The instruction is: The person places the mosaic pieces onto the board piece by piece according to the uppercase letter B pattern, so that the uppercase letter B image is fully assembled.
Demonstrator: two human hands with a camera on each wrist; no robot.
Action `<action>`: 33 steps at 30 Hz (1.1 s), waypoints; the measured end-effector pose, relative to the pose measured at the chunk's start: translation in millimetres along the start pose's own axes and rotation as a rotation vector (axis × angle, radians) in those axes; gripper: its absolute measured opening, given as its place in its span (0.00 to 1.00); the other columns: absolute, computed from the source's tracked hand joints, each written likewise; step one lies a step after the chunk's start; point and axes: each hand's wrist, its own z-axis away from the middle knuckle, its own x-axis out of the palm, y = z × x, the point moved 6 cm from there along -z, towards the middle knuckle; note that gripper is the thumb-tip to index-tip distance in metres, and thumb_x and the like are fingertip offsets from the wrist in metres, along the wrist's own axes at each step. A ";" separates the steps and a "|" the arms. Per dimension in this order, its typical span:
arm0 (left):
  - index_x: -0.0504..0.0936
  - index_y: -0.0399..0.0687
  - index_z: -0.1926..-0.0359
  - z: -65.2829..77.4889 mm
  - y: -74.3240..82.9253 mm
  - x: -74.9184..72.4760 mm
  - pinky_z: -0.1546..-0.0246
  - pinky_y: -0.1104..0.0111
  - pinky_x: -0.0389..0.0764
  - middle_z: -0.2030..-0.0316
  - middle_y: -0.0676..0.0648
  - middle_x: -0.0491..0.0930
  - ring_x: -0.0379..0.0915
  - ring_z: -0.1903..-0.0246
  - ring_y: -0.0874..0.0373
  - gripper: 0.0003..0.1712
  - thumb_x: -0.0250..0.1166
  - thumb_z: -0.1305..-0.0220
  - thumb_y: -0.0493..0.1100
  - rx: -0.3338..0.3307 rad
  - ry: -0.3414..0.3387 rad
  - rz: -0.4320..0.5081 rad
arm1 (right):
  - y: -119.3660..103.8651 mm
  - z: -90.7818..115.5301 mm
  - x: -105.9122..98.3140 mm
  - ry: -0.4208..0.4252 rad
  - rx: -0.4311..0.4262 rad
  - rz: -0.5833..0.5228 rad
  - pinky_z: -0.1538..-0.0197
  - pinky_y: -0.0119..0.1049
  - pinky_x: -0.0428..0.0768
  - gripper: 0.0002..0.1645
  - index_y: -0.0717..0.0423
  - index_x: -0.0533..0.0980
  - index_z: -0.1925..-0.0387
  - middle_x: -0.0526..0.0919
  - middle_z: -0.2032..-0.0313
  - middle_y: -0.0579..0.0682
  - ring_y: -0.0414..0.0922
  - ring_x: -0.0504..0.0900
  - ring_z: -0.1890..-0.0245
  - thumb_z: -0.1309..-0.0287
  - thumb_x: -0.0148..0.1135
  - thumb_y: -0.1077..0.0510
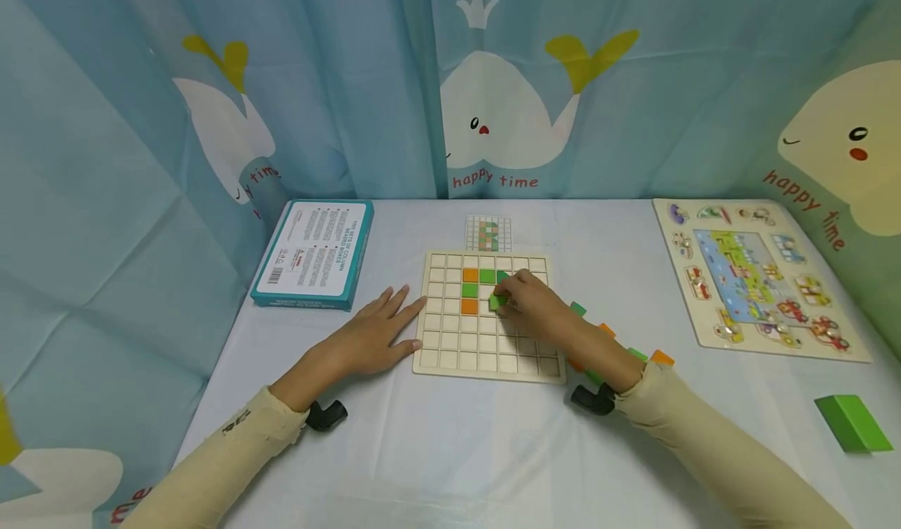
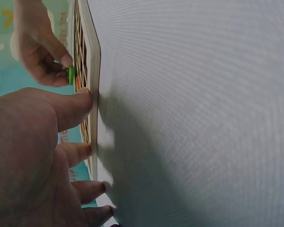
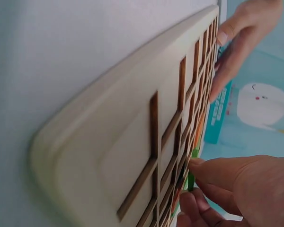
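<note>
A wooden grid board [image 1: 450, 361] lies on the table, with orange and green square tiles set in some of its upper cells. Among them are an orange tile [image 1: 470, 307] and a green tile [image 1: 487, 276]. Over the middle of the board my right hand [image 1: 538, 306] pinches a green tile [image 1: 497, 302] between thumb and fingertips. The right wrist view has this pinched tile [image 3: 191, 176] close above the grid. My left hand [image 1: 376, 333] lies spread at the board's left side, its thumb and a fingertip against the edge [image 2: 95, 94].
A printed pattern card [image 1: 489, 233] lies behind the board. Loose orange and green tiles [image 1: 662, 358] are scattered under and beside the right forearm. A teal box [image 1: 313, 255] stands back left, a picture puzzle board [image 1: 763, 278] back right. A green block [image 1: 853, 423] is at the far right.
</note>
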 end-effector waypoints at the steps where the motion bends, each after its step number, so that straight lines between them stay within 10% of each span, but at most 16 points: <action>1: 0.50 0.59 0.14 -0.1 0.2 0.1 0.20 0.40 0.50 0.15 0.40 0.41 0.34 0.17 0.36 0.43 0.55 0.20 0.62 0.002 0.001 0.001 | -2.1 -1.3 1.5 0.000 -0.004 0.005 0.45 0.47 0.84 0.15 0.65 0.79 0.46 0.80 0.50 0.59 0.54 0.81 0.50 0.32 0.69 0.65; 24: 0.50 0.61 0.14 -1.7 0.3 1.0 0.20 0.40 0.50 0.15 0.41 0.41 0.34 0.16 0.37 0.43 0.55 0.20 0.63 0.004 0.006 0.001 | -6.8 9.2 -2.2 -0.013 -0.064 -0.031 0.44 0.48 0.84 0.12 0.62 0.84 0.48 0.80 0.48 0.56 0.53 0.81 0.49 0.31 0.68 0.66; 33: 0.50 0.60 0.14 -1.3 -1.5 1.5 0.20 0.40 0.50 0.15 0.41 0.41 0.34 0.16 0.37 0.43 0.54 0.20 0.63 -0.001 0.002 -0.011 | 35.7 30.9 -29.4 -0.050 0.191 0.028 0.44 0.54 0.82 0.18 0.63 0.77 0.43 0.77 0.46 0.61 0.57 0.80 0.47 0.30 0.69 0.59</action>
